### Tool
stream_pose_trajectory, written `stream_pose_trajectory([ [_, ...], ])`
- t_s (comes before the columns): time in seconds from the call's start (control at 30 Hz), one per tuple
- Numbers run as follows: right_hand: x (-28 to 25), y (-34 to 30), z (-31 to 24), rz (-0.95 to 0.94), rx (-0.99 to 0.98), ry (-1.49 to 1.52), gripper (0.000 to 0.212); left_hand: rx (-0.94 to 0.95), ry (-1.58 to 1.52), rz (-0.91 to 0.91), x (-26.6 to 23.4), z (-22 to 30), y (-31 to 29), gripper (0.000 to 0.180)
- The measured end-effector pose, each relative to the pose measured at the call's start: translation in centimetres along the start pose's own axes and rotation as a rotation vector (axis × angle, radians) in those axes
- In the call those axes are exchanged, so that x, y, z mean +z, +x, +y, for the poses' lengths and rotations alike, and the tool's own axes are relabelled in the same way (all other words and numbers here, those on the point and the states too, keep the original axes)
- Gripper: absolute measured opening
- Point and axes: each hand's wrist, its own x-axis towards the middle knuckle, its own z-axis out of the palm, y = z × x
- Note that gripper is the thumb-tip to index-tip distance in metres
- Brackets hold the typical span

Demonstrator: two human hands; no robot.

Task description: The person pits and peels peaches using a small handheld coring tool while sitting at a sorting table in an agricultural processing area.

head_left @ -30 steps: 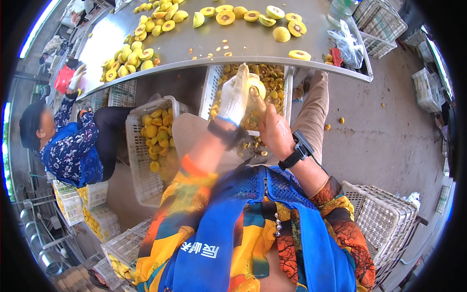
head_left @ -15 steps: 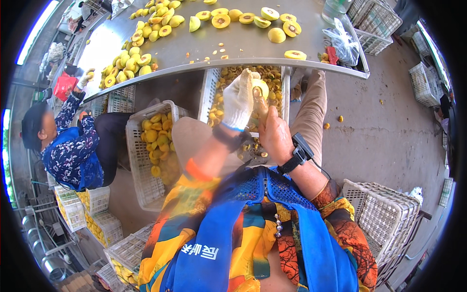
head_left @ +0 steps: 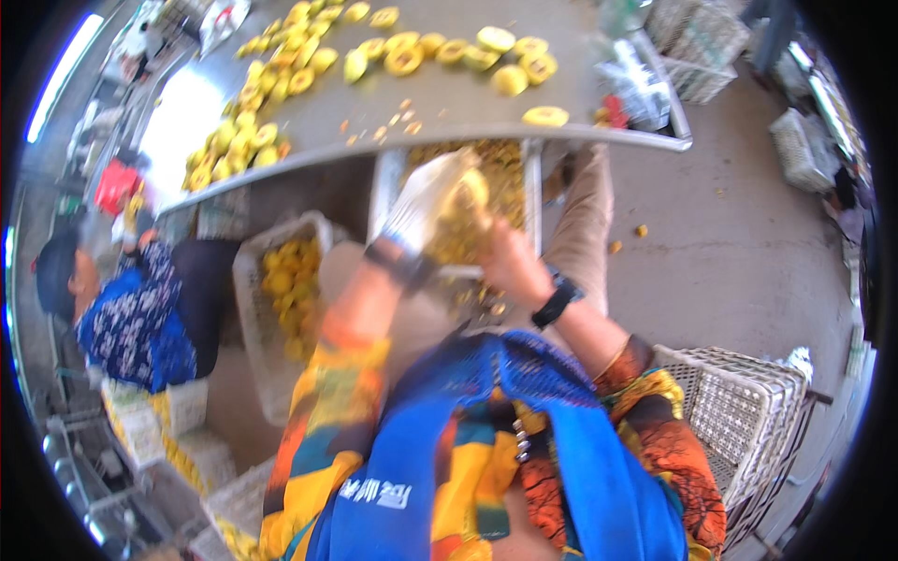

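Note:
My left hand (head_left: 426, 201), in a white glove, is closed around a yellow fruit (head_left: 470, 191) held just below the edge of the metal table (head_left: 486, 103). My bare right hand (head_left: 505, 262), with a black watch on the wrist, is pressed against the fruit from the right; motion blur hides what its fingers hold. Both hands are above a white crate of yellow scraps (head_left: 510, 187). Cut yellow fruit pieces (head_left: 440, 51) lie in a row on the table beyond.
A white crate of whole yellow fruit (head_left: 281, 290) stands at my lower left. Another person in a blue patterned top (head_left: 131, 318) sits at the left. Empty white crates (head_left: 739, 411) stand at my right; more baskets (head_left: 702, 47) are at the far right on the concrete floor.
The view has tilted slightly; my hands keep working the fruit at the same spot, with the fruit turned a little in the gloved hand.

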Motion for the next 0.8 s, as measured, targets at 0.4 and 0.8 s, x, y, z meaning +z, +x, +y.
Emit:
stream_pose_trajectory([
  [0.4, 1.2, -0.7, 1.6, 0.061, 0.005, 0.101, 0.017, -0.166, 0.216, 0.148, 1.7, 1.4, 0.2, 0.052],
  [0.8, 0.6, -0.5, -1.8, 0.013, 0.237, 0.450, 0.014, -0.124, -0.115, 0.137, -0.6, 0.0, 0.0, 0.028],
])
